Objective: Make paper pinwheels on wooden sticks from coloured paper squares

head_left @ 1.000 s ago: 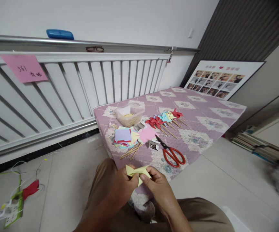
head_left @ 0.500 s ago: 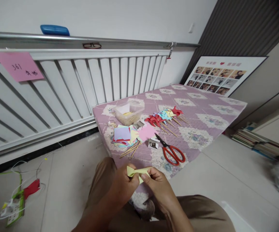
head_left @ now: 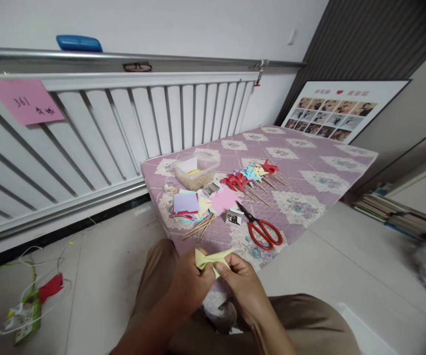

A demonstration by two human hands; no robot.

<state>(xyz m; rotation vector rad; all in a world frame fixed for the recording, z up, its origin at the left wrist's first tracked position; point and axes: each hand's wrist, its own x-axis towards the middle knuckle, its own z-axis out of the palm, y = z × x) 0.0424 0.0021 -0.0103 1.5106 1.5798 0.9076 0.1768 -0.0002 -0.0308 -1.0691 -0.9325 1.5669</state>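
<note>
A pale yellow paper pinwheel point(head_left: 213, 258), partly folded, is pinched between both hands just above my lap. My left hand point(head_left: 194, 276) grips its left side, with a folded point sticking up past the thumb. On the right side, my right hand point(head_left: 239, 280) presses the paper between thumb and fingers. Beyond the hands lie scissors point(head_left: 264, 232) with red handles and a small box of metal pins point(head_left: 234, 217). Wooden sticks point(head_left: 200, 227) rest beside a stack of coloured paper squares point(head_left: 186, 203) and a pink paper piece point(head_left: 224, 198).
Several finished pinwheels on sticks point(head_left: 251, 175) lie in a row on the quilted cover point(head_left: 301, 207). A clear plastic box point(head_left: 197, 172) holds sticks behind the paper. A white radiator point(head_left: 183, 116) runs along the wall. A power strip point(head_left: 28, 315) with cables lies on the floor.
Both hands stay on the yellow paper; its right-hand flap now stands out longer and more pointed. The camera view has shifted slightly.
</note>
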